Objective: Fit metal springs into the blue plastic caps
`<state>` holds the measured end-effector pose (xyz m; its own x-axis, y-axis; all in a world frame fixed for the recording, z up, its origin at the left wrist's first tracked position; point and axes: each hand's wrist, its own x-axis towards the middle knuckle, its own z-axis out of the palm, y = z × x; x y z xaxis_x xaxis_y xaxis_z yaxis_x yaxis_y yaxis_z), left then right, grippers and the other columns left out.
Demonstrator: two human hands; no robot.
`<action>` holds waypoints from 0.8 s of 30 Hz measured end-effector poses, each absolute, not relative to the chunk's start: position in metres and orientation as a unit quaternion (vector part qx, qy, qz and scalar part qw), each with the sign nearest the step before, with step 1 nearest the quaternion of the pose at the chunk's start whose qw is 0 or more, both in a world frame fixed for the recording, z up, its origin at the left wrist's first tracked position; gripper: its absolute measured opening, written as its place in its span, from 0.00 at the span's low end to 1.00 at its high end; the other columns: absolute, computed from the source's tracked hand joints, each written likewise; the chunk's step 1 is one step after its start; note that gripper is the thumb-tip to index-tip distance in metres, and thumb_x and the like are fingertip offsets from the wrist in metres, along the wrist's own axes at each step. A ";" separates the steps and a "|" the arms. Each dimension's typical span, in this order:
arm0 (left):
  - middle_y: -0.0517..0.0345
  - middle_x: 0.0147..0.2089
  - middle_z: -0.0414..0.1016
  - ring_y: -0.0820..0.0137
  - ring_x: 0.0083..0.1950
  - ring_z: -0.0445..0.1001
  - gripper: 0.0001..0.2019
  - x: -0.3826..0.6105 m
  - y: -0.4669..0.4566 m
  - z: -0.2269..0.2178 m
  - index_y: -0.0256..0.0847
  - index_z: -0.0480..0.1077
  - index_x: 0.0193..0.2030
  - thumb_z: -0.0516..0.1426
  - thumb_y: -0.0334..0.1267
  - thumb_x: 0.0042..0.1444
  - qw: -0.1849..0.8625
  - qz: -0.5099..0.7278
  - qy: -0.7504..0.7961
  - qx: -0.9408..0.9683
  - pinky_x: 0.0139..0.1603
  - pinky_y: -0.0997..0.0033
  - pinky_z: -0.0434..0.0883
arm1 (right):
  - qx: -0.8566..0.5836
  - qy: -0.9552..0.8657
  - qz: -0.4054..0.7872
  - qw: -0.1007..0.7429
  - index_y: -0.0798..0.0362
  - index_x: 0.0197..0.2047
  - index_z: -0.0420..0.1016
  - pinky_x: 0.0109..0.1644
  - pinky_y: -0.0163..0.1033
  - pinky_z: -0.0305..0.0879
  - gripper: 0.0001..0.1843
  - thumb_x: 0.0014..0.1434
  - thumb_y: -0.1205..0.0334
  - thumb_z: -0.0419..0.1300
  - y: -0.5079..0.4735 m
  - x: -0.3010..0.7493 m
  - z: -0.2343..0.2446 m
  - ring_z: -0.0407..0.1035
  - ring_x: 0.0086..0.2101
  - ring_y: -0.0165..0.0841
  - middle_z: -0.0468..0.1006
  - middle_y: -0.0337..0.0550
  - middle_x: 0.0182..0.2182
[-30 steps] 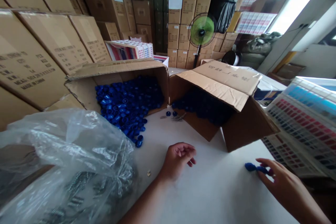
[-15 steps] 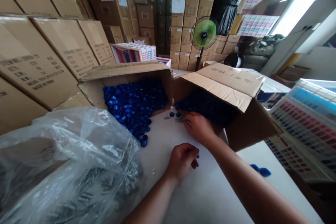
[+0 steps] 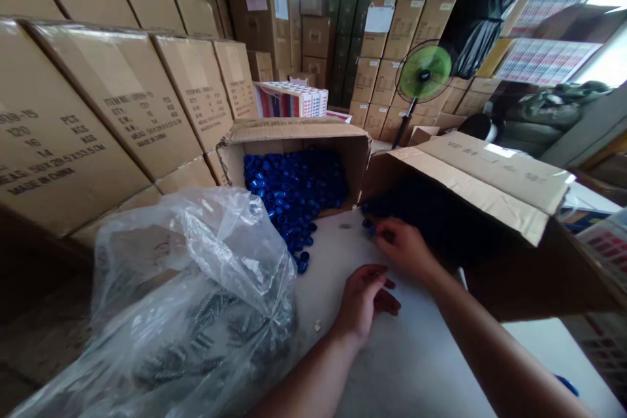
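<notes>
Currently the clear bag (image 3: 235, 215) is slumping beside your left forearm, at the white table (image 3: 416, 353). Inside it, metal coils (image 3: 169, 366) are lying in loose bunches, showing through the plastic.

Just beyond the bag, a first carton (image 3: 298, 132) is lying on its side, mouth facing you. Blue caps (image 3: 284, 192) are heaping up inside and spilling out onto the tabletop, the nearest ones sitting close to the bag's far right edge. Farther right of the bag, a second carton (image 3: 480, 176) is also lying open, its flap slanting over the mouth. A mass of dark blue pieces (image 3: 431, 215) is sitting in its shadow, too dim for single shapes to be made out.

Your left hand (image 3: 372, 297) is hanging low over the table, right of the bag. Its fingers are curling, thumb near forefinger, the lower ones standing a little apart; whether they are pinching anything, you cannot tell.

Your right hand (image 3: 399, 245) is reaching beyond the left one, right of the bag, by the second carton's mouth. Its fingers are bending inward, tips partly hidden; their grip cannot be told. Loose blue caps (image 3: 367, 225) are sitting just beside them, contact unclear. Small metal pieces (image 3: 345, 226) are lying between these caps and the bag's spill-side edge.

Nearer the bag, a pale scrap (image 3: 317, 326) is lying on the table.
</notes>
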<state>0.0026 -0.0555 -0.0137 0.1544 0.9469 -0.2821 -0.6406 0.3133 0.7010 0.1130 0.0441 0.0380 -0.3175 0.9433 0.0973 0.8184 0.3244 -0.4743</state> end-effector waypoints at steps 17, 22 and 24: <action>0.50 0.37 0.79 0.71 0.35 0.77 0.22 -0.001 -0.054 -0.012 0.33 0.74 0.47 0.68 0.37 0.44 0.731 0.476 0.395 0.287 0.42 0.73 0.73 | -0.552 -0.778 0.193 0.230 0.54 0.48 0.75 0.52 0.26 0.57 0.15 0.59 0.62 0.56 0.034 0.155 0.034 0.63 0.46 0.23 0.69 0.43 0.46; 0.53 0.37 0.76 0.70 0.37 0.77 0.19 -0.002 -0.053 -0.012 0.35 0.70 0.45 0.66 0.38 0.47 0.709 0.475 0.401 0.333 0.43 0.70 0.73 | -0.560 -0.789 0.197 0.156 0.54 0.48 0.78 0.52 0.29 0.58 0.16 0.56 0.64 0.59 0.070 0.132 0.024 0.65 0.45 0.28 0.70 0.45 0.46; 0.54 0.39 0.75 0.69 0.37 0.77 0.16 -0.002 -0.053 -0.012 0.37 0.68 0.42 0.65 0.37 0.47 0.706 0.482 0.396 0.335 0.42 0.69 0.73 | -0.562 -0.775 0.227 0.179 0.54 0.47 0.78 0.49 0.28 0.58 0.15 0.58 0.61 0.58 0.071 0.130 0.022 0.66 0.42 0.27 0.72 0.45 0.44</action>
